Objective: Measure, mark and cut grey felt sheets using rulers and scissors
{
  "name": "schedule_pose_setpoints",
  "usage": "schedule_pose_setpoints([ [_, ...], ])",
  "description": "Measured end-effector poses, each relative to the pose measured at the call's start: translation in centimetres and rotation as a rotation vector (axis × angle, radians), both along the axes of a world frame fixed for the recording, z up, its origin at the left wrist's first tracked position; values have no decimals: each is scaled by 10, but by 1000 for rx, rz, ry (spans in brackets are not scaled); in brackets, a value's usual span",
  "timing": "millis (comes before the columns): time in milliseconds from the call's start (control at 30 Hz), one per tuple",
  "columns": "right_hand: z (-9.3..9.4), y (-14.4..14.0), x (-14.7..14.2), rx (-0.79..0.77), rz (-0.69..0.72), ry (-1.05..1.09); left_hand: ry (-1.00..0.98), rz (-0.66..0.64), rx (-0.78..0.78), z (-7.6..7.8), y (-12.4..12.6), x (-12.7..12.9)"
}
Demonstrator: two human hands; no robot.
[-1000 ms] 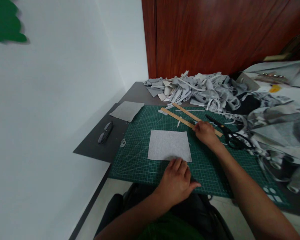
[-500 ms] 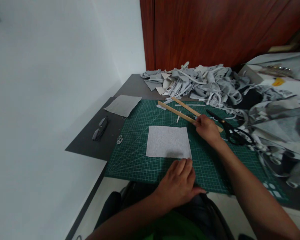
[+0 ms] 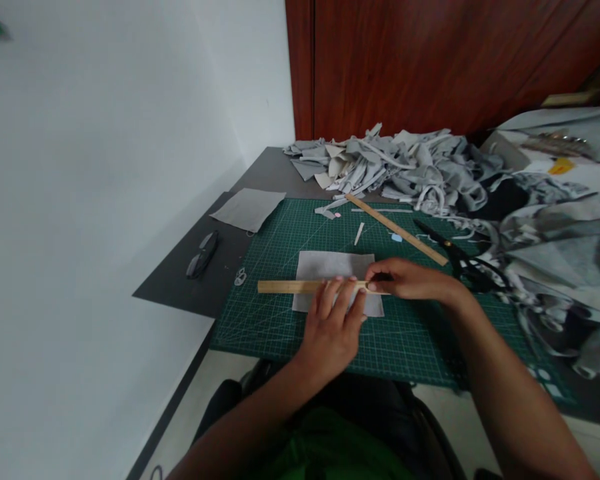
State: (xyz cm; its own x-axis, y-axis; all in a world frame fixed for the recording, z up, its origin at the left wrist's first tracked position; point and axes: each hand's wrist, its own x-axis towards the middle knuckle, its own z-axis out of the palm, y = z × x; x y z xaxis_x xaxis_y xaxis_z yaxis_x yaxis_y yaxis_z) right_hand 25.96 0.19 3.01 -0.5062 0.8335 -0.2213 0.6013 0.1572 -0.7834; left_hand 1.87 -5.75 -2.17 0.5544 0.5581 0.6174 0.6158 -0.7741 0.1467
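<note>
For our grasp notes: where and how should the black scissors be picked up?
Grip the black scissors by the looped handles, probably from the near side: the loops lie toward the person and the right, the blades point away to the left. Grey fabric crowds their right, so avoid catching it.

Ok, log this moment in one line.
left hand: laid on wooden strip | right hand: at strip's right end | wooden strip: across pale cloth | second strip: beyond cloth, slanted
</note>
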Motion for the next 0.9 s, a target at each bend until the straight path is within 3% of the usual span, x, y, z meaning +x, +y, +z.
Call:
schedule_pose_setpoints([
  [133, -4, -2, -4, -100, -2, -42, -7, 74, -183, 1, 25, -10],
  [267, -8, -1, -2, -100, -15, -14, 29, -40, -347, 1, 31, -12],
  [533, -18, 7, -12, 274, -28, -65, 125, -29, -313, 6, 24, -7],
  [733, -18, 8, -14, 289, 3, -83, 137, -20, -307, 7, 22, -6],
  [900, -18, 7, -12, 222, -65, -152, 124, -5, -303, 7, 22, -6],
])
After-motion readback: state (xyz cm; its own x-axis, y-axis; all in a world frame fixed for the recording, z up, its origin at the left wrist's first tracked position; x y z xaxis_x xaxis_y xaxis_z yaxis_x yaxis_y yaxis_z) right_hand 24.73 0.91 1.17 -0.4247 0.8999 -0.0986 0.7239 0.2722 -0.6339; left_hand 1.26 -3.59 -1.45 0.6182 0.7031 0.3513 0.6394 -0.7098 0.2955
